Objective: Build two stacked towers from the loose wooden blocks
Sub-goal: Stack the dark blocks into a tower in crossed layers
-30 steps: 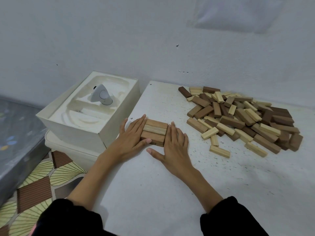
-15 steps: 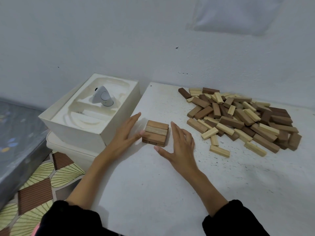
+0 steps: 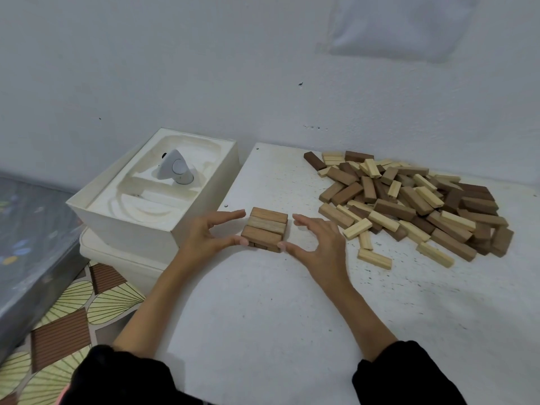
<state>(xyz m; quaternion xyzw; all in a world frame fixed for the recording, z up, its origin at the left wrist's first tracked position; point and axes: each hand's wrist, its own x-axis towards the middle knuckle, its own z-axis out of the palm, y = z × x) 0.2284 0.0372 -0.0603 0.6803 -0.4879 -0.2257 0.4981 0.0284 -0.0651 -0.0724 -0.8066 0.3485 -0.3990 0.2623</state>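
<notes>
- Our left hand [image 3: 204,235] and right hand [image 3: 318,244] flank the low stack [image 3: 267,228] near the counter's [image 3: 263,317] left edge, fingers [image 3: 230,214] spread wide, thumbs touching it.
- An uneven nudge, we judge, could skew its layers.

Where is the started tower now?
Head view: the started tower sits on the table, between left hand and right hand, with the loose block pile to its right.
</notes>
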